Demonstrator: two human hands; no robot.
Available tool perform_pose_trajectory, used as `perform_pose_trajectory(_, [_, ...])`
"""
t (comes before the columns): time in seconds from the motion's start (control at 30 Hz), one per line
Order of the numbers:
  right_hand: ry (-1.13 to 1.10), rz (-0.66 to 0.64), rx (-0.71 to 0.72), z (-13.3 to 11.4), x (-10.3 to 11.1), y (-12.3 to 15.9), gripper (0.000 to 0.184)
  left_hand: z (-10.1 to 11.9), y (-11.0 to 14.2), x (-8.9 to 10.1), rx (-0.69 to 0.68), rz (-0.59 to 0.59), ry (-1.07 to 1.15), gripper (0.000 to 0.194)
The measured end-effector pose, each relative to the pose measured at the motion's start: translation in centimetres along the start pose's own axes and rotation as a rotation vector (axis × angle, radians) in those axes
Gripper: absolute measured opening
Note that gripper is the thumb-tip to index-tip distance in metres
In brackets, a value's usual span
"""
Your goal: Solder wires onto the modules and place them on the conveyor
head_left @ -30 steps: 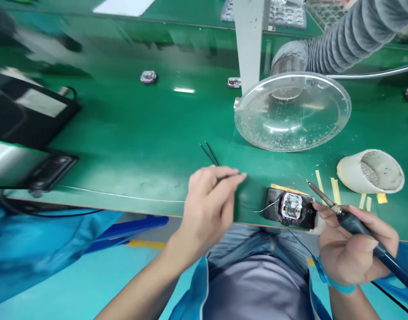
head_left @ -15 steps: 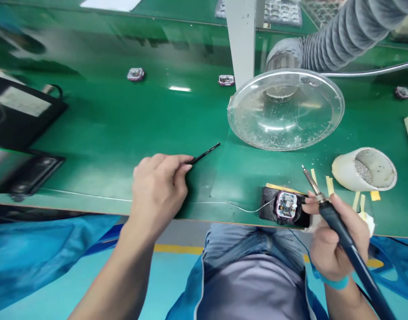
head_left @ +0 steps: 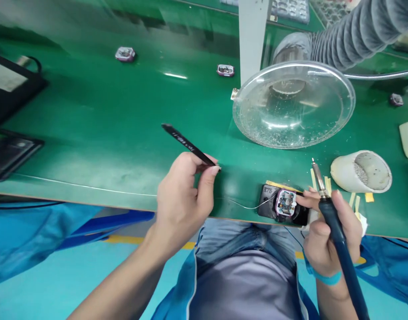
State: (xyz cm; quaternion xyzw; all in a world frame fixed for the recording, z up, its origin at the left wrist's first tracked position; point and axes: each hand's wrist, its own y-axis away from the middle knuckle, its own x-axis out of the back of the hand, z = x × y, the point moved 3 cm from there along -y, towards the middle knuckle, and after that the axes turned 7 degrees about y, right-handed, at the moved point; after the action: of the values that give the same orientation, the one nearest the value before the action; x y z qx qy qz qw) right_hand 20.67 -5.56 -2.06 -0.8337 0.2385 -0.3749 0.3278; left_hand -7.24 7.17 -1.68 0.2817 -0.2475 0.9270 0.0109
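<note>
My left hand (head_left: 187,191) is closed on black tweezers (head_left: 185,143) with white lettering, their broad end pointing up and left over the table. Its fingers pinch close to the narrow end. In my right hand (head_left: 333,235) is a soldering iron (head_left: 338,244), its metal tip pointing away from me. My right fingertips rest at the edge of a small purple-rimmed case with an exposed circuit board (head_left: 286,203). That case sits on a black holder (head_left: 267,202) by the table's front edge. A thin silvery wire (head_left: 245,207) runs across to the holder from the left.
A clear fume hood (head_left: 293,129) on a grey hose (head_left: 363,35) overhangs the table. A white cup (head_left: 343,173) with grey granules lies tilted at right, near yellow tape strips (head_left: 313,178). Similar cases (head_left: 125,54) stand farther back. Black equipment (head_left: 10,155) is at left.
My left hand has moved right, nearer the holder, and the tweezers have swung from pointing up-right to up-left. The soldering iron stands slightly more upright. The camera view has shifted a little.
</note>
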Motion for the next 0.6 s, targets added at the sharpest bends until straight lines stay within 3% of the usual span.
perform_pose_trajectory(0.1, [0.006,0.016,-0.023,0.0,0.0,0.2,0.06,2.9,0.4,-1.2,-0.008,-0.015,0.189,0.009])
perform_pose_trajectory(0.27, [0.0,0.013,-0.021,0.2,0.1,0.3,0.06,7.2,1.7,-4.8,-0.115,-0.071,0.414,0.017])
perform_pose_trajectory(0.4, [0.019,0.006,-0.027,0.1,0.1,0.3,0.06,7.5,2.6,-6.8,-0.165,-0.073,0.445,0.016])
perform_pose_trajectory(0.6, [0.026,0.011,-0.024,-0.2,0.1,0.1,0.06,6.7,2.8,-7.1,-0.17,-0.099,0.431,0.016])
